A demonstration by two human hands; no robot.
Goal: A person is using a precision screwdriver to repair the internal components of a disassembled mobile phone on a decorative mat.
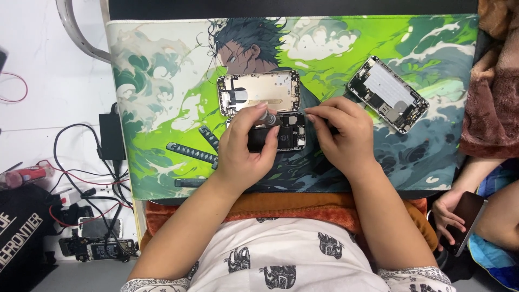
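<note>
The opened phone [278, 132] lies crosswise on the mat [162, 108], long axis left-right, directly under both hands. A screwdriver [266, 117] is pinched in the left hand [246, 146]. The right hand [340, 132] is closed narrow at the phone's right end; any item held cannot be told.

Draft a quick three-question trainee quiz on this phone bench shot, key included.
1. True or false: the left hand holds a screwdriver over the opened phone.
2. How many gutted phone housings lie on the printed mat?
3. Where is the silver housing: A) right of the right hand, B) off the mat, C) under the left hand?

Key: 1 true; 2 two, gold housing and silver; 3 A.
</note>
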